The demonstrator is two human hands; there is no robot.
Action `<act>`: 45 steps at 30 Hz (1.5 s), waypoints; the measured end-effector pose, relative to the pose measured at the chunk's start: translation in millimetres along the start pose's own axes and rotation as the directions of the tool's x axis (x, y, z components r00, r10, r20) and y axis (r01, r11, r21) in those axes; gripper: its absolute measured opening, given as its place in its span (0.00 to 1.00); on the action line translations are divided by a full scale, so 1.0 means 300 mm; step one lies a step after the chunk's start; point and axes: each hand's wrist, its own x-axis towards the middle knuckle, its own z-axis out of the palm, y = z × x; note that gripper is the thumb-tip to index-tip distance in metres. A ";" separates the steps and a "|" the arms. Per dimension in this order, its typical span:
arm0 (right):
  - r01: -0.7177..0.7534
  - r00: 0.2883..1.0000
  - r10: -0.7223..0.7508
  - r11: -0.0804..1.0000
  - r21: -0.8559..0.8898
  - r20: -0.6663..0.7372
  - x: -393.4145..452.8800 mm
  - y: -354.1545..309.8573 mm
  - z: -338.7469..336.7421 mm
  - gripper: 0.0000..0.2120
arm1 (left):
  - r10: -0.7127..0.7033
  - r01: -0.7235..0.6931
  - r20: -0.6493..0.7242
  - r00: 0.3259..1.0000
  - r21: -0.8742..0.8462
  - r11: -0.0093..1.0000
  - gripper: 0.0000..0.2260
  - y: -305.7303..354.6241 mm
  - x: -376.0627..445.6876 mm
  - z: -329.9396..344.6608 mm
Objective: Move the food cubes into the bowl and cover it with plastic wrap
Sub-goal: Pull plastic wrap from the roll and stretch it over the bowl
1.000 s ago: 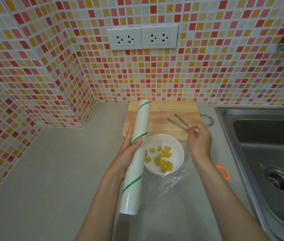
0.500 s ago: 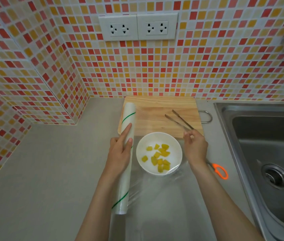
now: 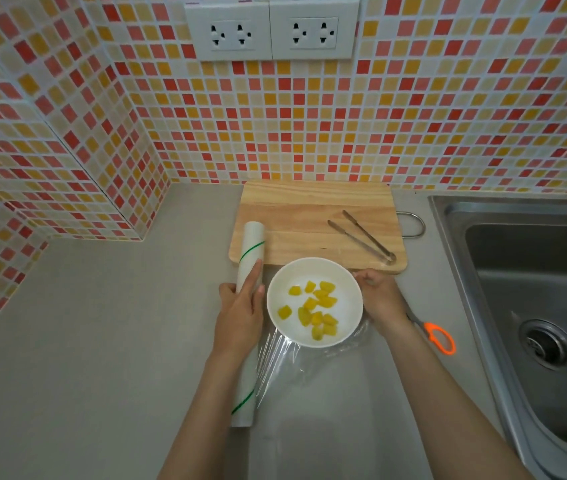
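A white bowl (image 3: 346, 285) holding several yellow food cubes (image 3: 315, 311) sits on the grey counter, just in front of the wooden cutting board (image 3: 310, 216). My left hand (image 3: 240, 315) lies on the plastic wrap roll (image 3: 250, 251), which rests on the counter left of the bowl. A clear sheet of wrap (image 3: 285, 362) stretches from the roll toward the bowl's near side. My right hand (image 3: 377, 297) is at the bowl's right rim, fingers curled around the film's edge.
Metal tongs (image 3: 365, 235) lie on the board's right part. Orange-handled scissors (image 3: 436, 336) lie on the counter behind my right wrist. A steel sink (image 3: 531, 289) fills the right side. Tiled walls close the back and left.
The roll came down from a raised, tilted hold to lie flat left of the bowl. My right hand moved from near the tongs down to the bowl's right rim, drawing the film.
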 end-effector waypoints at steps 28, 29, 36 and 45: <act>0.077 0.933 -0.201 0.922 0.379 0.299 -0.036 -0.026 0.046 0.26 | -0.108 0.122 -0.076 0.991 0.206 0.971 0.20 0.055 -0.025 0.022; 0.009 0.930 -0.164 0.904 0.427 0.328 -0.035 -0.022 0.050 0.29 | -0.118 0.132 -0.077 0.990 0.210 0.969 0.20 0.056 -0.024 0.021; -0.115 0.935 -0.047 0.896 0.428 0.351 -0.029 0.013 0.052 0.36 | -0.128 0.140 -0.072 0.989 0.201 0.970 0.20 0.056 -0.023 0.019; 0.714 0.700 -0.612 0.616 -0.333 0.369 -0.108 -0.028 0.030 0.46 | -0.116 0.126 -0.063 0.991 0.176 0.976 0.20 0.045 -0.029 0.004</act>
